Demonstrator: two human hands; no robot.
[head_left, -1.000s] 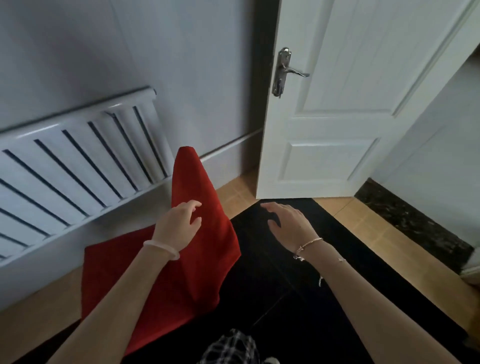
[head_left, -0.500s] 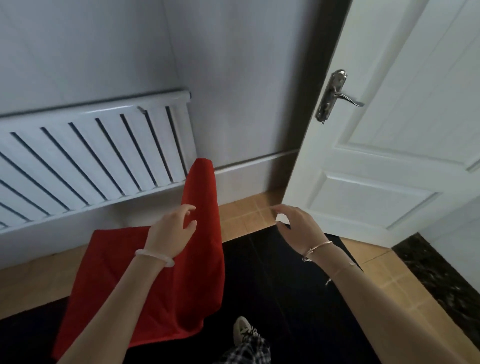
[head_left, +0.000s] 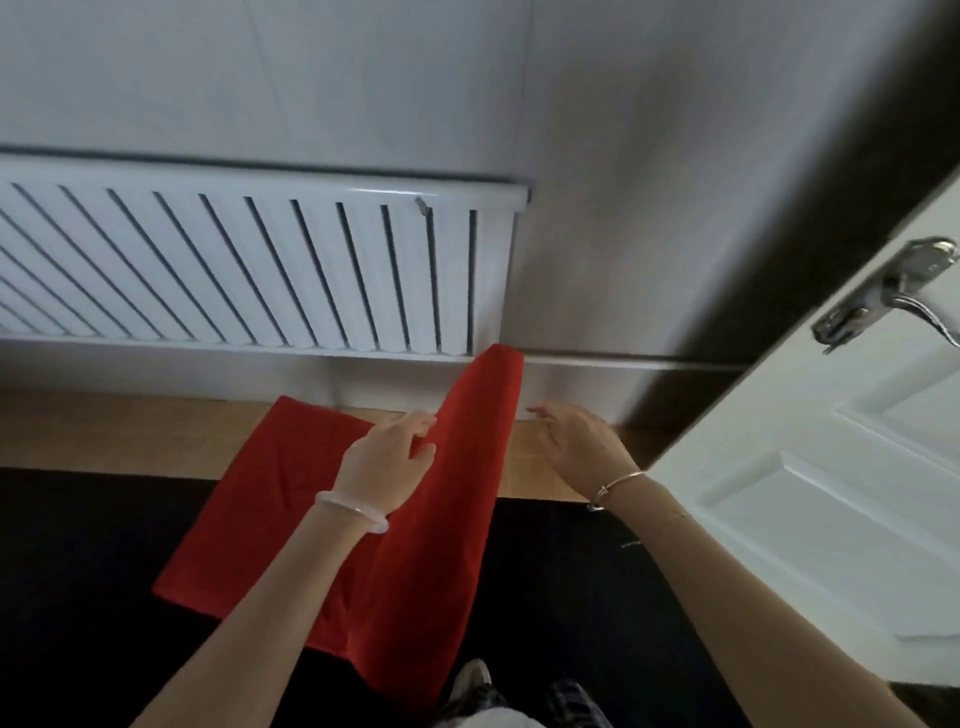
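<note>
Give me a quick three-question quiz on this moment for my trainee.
1. True or false: the right hand grips the red fabric cloth.
2. What is mounted on the wall behind the cloth? A: white slatted metal radiator. B: mirror. C: shelf.
3. Which hand holds up the cloth's raised fold?
Key: 1 false, it holds nothing; 2 A; 3 the left hand.

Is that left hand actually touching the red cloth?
Touching. The head view shows the left hand pinching a raised fold of the red cloth between thumb and fingers.
</note>
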